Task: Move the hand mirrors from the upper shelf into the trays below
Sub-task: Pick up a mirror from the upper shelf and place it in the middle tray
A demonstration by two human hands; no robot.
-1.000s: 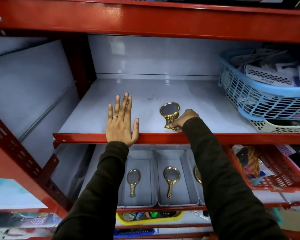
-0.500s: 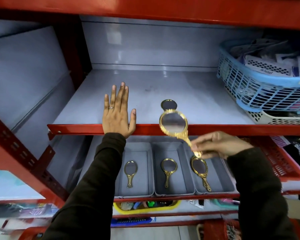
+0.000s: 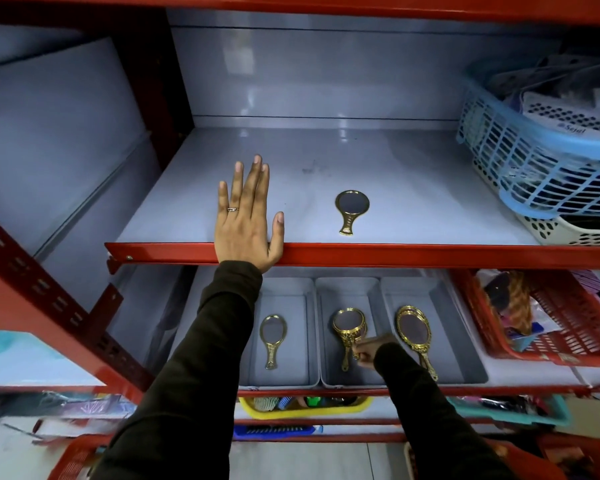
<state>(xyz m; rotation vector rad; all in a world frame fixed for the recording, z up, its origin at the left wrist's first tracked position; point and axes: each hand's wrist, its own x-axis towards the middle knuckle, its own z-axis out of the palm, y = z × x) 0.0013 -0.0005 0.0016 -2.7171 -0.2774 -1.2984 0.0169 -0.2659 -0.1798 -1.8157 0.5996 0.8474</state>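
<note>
One gold hand mirror (image 3: 351,210) lies flat on the upper shelf (image 3: 413,209), near its red front edge. My left hand (image 3: 246,216) rests flat and open on that edge, to the mirror's left. Below stand three grey trays. The left tray (image 3: 293,372) holds one gold mirror (image 3: 272,337). In the middle tray (image 3: 326,358) my right hand (image 3: 369,353) grips the handle of an ornate gold mirror (image 3: 349,325), which lies over another mirror's handle. The right tray (image 3: 465,355) holds a gold mirror (image 3: 414,336).
A blue mesh basket (image 3: 534,168) full of packets sits on a white basket at the upper shelf's right end. A red basket (image 3: 568,327) of goods stands right of the trays. A yellow tray (image 3: 302,407) of combs is on the shelf beneath.
My right hand lifted a mirror off the upper shelf, carried it down and now holds it inside the middle tray. One mirror stays on the upper shelf. My left hand has not moved.
</note>
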